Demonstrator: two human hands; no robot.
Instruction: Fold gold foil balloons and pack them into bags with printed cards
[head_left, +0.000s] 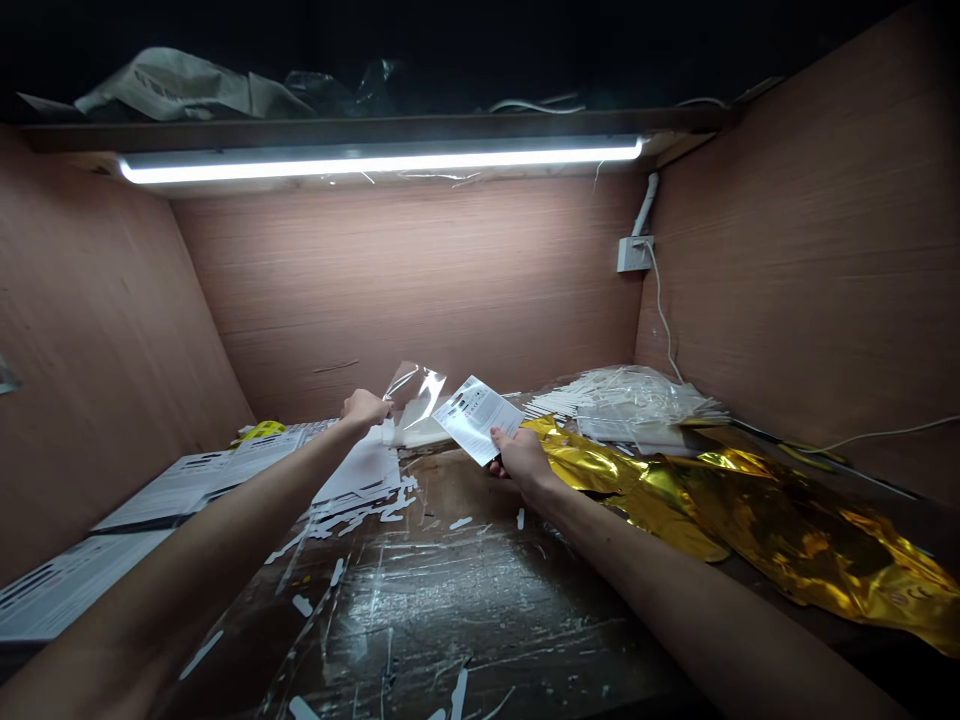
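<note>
My left hand point(364, 409) pinches the edge of a clear plastic sleeve point(417, 392) and lifts it off a stack of white sheets point(352, 470). My right hand point(520, 459) grips a small white printed card point(477, 417) by its lower corner, tilted, just right of the sleeve. Both hands hover over the far middle of a dark, scuffed worktop point(450, 600) strewn with white paper strips.
Printed white sheets point(172, 490) lie in rows along the left. Crumpled gold foil point(757, 510) covers the right side, with a pile of clear-wrapped white items point(630, 405) behind it. Brown walls box in the bench; a strip light point(375, 162) and a socket point(634, 254) sit at the back.
</note>
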